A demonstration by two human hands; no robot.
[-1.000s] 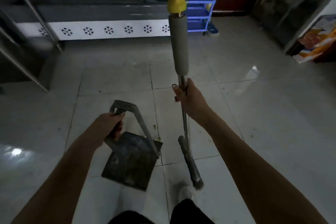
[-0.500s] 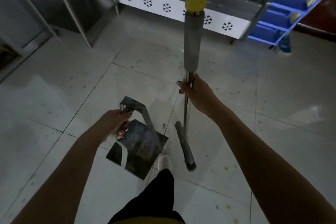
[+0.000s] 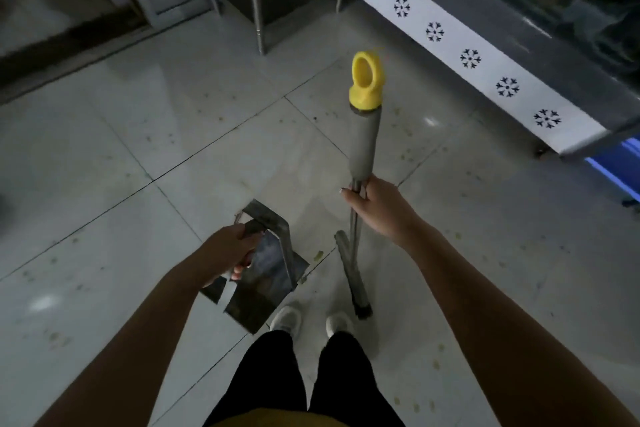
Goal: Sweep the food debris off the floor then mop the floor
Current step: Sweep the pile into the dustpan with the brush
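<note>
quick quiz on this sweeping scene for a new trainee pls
1. True or false: the left hand grips the dustpan by its handle.
2. Where does the right hand hold the broom? A) on the yellow cap B) on the metal pole just below the grey sleeve C) at the bristles
3. Fill in: a small food scrap lies on the floor between the dustpan and the ____.
Key: 1 true; 2 B; 3 broom.
</note>
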